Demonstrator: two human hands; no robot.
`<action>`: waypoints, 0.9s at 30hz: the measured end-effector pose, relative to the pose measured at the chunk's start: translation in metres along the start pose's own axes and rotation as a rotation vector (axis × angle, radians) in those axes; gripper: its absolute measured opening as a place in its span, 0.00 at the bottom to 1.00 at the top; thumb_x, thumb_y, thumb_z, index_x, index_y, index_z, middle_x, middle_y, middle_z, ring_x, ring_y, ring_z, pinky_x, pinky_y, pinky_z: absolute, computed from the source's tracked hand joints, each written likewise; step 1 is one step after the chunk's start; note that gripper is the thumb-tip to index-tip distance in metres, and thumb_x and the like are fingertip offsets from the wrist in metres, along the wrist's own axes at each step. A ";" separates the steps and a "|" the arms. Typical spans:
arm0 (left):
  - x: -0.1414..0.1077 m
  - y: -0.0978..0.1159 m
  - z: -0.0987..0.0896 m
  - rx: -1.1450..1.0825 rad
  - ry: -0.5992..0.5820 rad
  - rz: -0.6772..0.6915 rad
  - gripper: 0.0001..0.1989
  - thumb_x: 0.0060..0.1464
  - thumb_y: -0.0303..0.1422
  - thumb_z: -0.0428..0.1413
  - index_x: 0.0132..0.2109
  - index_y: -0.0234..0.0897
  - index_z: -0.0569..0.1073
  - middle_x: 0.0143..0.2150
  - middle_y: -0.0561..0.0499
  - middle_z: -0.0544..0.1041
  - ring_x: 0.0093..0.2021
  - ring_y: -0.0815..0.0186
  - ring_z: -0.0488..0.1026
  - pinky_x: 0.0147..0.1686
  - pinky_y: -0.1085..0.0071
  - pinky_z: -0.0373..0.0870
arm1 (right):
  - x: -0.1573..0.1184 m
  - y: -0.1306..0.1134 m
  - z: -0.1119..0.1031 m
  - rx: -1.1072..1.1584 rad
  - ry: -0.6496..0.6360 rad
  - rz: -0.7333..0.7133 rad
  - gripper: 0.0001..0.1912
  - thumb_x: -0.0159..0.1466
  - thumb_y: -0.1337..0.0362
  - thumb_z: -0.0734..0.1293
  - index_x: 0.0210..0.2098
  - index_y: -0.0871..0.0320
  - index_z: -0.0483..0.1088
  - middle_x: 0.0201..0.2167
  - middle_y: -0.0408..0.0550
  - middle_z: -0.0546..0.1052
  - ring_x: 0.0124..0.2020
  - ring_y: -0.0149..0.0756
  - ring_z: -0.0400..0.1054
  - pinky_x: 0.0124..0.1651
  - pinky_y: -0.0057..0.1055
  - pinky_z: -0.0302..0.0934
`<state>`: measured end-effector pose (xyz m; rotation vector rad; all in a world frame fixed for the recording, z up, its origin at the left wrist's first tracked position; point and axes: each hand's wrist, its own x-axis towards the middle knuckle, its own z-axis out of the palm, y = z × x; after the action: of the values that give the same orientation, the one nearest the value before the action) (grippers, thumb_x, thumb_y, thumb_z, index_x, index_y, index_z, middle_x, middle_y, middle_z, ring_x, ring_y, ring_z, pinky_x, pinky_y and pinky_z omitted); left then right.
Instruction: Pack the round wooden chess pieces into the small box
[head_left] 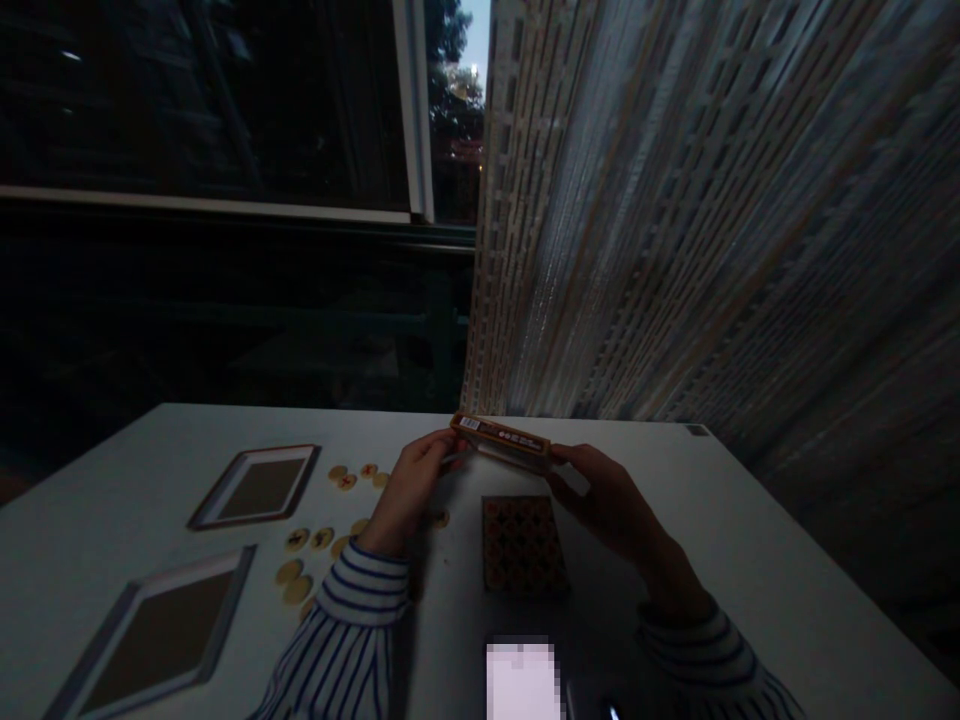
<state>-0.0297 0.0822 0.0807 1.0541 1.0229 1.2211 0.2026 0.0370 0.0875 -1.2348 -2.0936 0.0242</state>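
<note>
Both hands on the lid (501,437), one at each end; left hand (418,483) pinches its left end between thumb and fingers, back of hand up, forearm in from lower left; right hand (606,497) grips the right end, thumb side along the top, fingers below, forearm angled in from lower right; both sleeves striped; wrists well apart, box between and nearer the body.

Lid is tilted, left end higher in view, printed side with barcode facing the camera, hollow side partly visible below; it sits over the far part of the worktop (757,570), just beyond the box.

Counts: 1 lid; 1 box (523,545) packed with discs in rows, too dark to count those; 2 trays at left, brown-rimmed (259,487) farther out, grey-rimmed (161,635) nearer; about a dozen loose discs (297,539) showing, mostly between trays and left arm, 4 in the far group, 1 by the left wrist's inner side; some partly hidden by the sleeve; 1 pixelated bright screen (523,682) at bottom centre.

Edges: lid's top overlaps the worktop's far edge in view, curtain (600,210) hanging right behind; widest open room is right of the right forearm, out to the worktop's slanting right edge; left side is tighter, discs near the left arm.
</note>
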 end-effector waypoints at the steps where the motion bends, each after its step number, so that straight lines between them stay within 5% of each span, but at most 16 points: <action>1: 0.000 0.001 0.000 -0.025 0.006 -0.014 0.14 0.49 0.36 0.53 0.40 0.31 0.74 0.42 0.44 0.76 0.44 0.62 0.71 0.43 0.66 0.69 | 0.000 0.000 0.000 -0.021 0.004 -0.016 0.15 0.59 0.67 0.62 0.46 0.57 0.65 0.38 0.50 0.74 0.38 0.37 0.67 0.40 0.35 0.62; 12: -0.003 0.008 -0.002 -0.160 -0.043 -0.110 0.14 0.50 0.39 0.54 0.35 0.32 0.75 0.34 0.46 0.78 0.33 0.67 0.74 0.35 0.72 0.72 | 0.004 -0.004 -0.003 -0.254 -0.012 -0.159 0.14 0.61 0.68 0.58 0.45 0.57 0.66 0.42 0.51 0.73 0.42 0.39 0.65 0.40 0.37 0.58; 27: -0.004 0.008 -0.005 -0.099 -0.086 -0.118 0.12 0.47 0.34 0.56 0.40 0.35 0.75 0.41 0.47 0.77 0.34 0.70 0.72 0.27 0.79 0.69 | 0.001 -0.001 0.004 -0.344 0.006 -0.205 0.14 0.62 0.68 0.58 0.47 0.58 0.64 0.49 0.53 0.70 0.48 0.42 0.61 0.43 0.39 0.57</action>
<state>-0.0367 0.0794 0.0880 0.9489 0.9355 1.1100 0.1997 0.0386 0.0856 -1.2016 -2.2730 -0.4480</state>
